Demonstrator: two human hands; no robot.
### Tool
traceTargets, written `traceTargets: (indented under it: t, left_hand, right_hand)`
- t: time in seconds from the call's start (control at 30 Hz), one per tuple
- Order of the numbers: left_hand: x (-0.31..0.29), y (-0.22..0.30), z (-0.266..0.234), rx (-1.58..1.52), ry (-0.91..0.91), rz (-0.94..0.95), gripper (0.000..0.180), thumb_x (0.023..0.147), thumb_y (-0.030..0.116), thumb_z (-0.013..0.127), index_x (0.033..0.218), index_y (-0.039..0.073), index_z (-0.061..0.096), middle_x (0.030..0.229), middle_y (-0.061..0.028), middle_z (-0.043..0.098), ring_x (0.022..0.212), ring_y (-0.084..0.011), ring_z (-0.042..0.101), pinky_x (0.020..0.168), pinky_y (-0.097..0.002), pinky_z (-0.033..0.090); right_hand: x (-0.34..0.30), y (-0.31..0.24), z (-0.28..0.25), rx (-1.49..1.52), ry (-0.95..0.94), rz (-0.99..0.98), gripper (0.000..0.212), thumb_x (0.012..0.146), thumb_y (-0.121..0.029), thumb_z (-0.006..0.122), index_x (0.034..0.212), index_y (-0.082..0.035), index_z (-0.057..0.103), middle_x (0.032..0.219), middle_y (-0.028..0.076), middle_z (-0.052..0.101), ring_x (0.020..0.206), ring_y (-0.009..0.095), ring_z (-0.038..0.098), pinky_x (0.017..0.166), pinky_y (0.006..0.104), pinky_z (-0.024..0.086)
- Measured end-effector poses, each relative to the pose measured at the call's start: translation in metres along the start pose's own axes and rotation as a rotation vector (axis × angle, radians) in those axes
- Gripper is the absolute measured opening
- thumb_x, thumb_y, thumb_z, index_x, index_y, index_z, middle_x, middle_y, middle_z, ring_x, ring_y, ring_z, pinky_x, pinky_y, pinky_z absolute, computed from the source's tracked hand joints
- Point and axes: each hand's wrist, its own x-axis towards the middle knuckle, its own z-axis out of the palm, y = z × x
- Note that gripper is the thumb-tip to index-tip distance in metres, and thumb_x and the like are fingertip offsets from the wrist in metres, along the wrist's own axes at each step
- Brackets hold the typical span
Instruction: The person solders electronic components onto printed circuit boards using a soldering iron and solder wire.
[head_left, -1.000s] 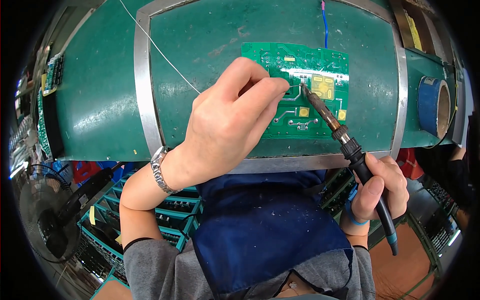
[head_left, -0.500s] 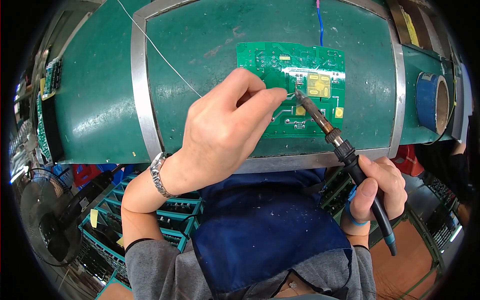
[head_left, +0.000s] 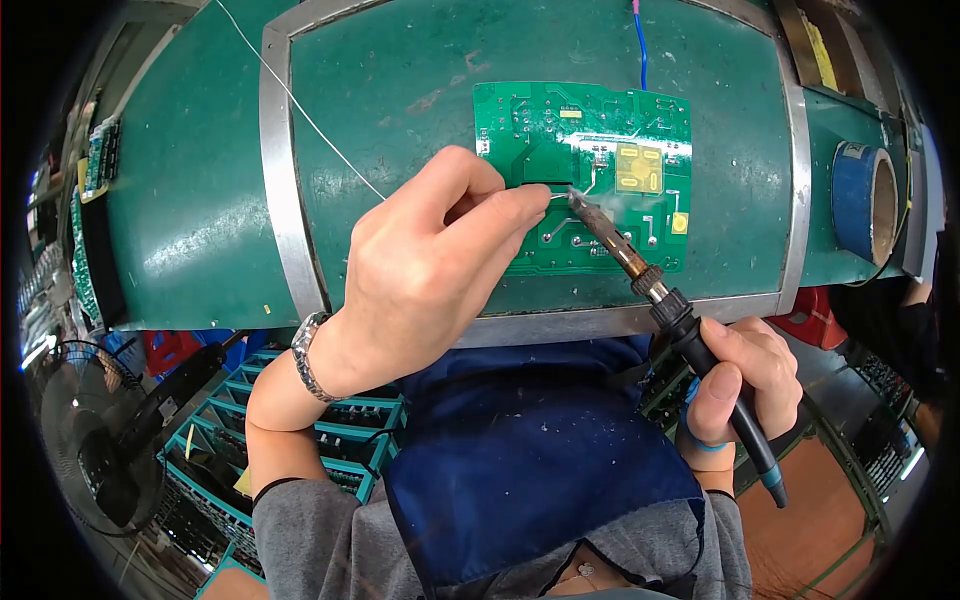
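Left hand (head_left: 420,262) pinching thin wire (head_left: 559,195) between closed fingertips, right hand (head_left: 750,385) wrapping firmly around soldering iron (head_left: 674,312), circuit board (head_left: 546,158) lying on green bench (head_left: 400,70), directly beneath wire end and iron tip.

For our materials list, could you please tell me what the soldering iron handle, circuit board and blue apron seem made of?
Soldering iron handle: probably matte plastic or rubber; black, with dull highlights.
Circuit board: likely coated laminate; glossy green, with bright reflections and metallic solder spots.
Blue apron: smooth cloth, perhaps synthetic; creased, slightly shiny.
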Motion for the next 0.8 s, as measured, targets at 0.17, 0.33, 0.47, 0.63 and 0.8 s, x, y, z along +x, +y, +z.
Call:
traceTargets:
  t: [0.17, 0.33, 0.47, 0.63, 0.8]
  left_hand:
    - [-0.001, 0.001, -0.008, 0.065, -0.035, -0.005, 0.024, 0.072, -0.004, 0.074, 0.094, 0.004, 0.072, 0.074, -0.0041, 0.05, 0.057, -0.0115, 0.05, 0.05, -0.0257, 0.04]
    - [-0.003, 0.001, -0.013, 0.057, -0.053, -0.041, 0.025, 0.072, -0.003, 0.075, 0.096, 0.005, 0.072, 0.074, -0.0038, 0.049, 0.058, -0.0112, 0.05, 0.05, -0.0255, 0.04]
    - [-0.006, 0.002, -0.015, 0.054, -0.052, -0.068, 0.025, 0.073, -0.004, 0.074, 0.097, 0.005, 0.072, 0.076, -0.004, 0.049, 0.059, -0.0112, 0.05, 0.05, -0.0251, 0.041]
    - [-0.007, 0.004, -0.021, 0.046, -0.047, -0.125, 0.023, 0.074, -0.007, 0.071, 0.094, 0.003, 0.072, 0.075, -0.0042, 0.049, 0.059, -0.0116, 0.051, 0.053, -0.0249, 0.042]
    - [-0.004, 0.01, -0.046, 0.111, -0.166, -0.18, 0.021, 0.071, -0.005, 0.073, 0.09, 0.003, 0.071, 0.067, -0.0031, 0.051, 0.058, -0.011, 0.051, 0.052, -0.0241, 0.042]
  right_hand:
    - [-0.002, 0.0, 0.004, 0.009, 0.025, 0.006, 0.017, 0.081, -0.01, 0.064, 0.089, 0.005, 0.066, 0.054, 0.007, 0.058, 0.042, 0.017, 0.055, 0.043, 0.0265, 0.043]
    - [-0.002, 0.002, 0.008, 0.026, 0.013, -0.007, 0.017, 0.08, -0.01, 0.064, 0.09, 0.005, 0.066, 0.054, 0.006, 0.059, 0.042, 0.016, 0.054, 0.042, 0.0254, 0.042]
    - [0.0, 0.0, 0.01, 0.047, -0.017, 0.0, 0.017, 0.08, -0.01, 0.065, 0.09, 0.004, 0.067, 0.055, 0.005, 0.059, 0.043, 0.016, 0.055, 0.042, 0.0256, 0.042]
    - [0.002, 0.0, 0.013, 0.102, -0.055, -0.004, 0.017, 0.079, -0.007, 0.066, 0.092, 0.003, 0.067, 0.058, 0.005, 0.06, 0.045, 0.016, 0.057, 0.044, 0.0263, 0.044]
    - [0.003, 0.001, 0.013, 0.11, -0.047, -0.005, 0.016, 0.079, -0.007, 0.066, 0.091, 0.004, 0.067, 0.058, 0.005, 0.06, 0.045, 0.016, 0.057, 0.044, 0.0263, 0.044]
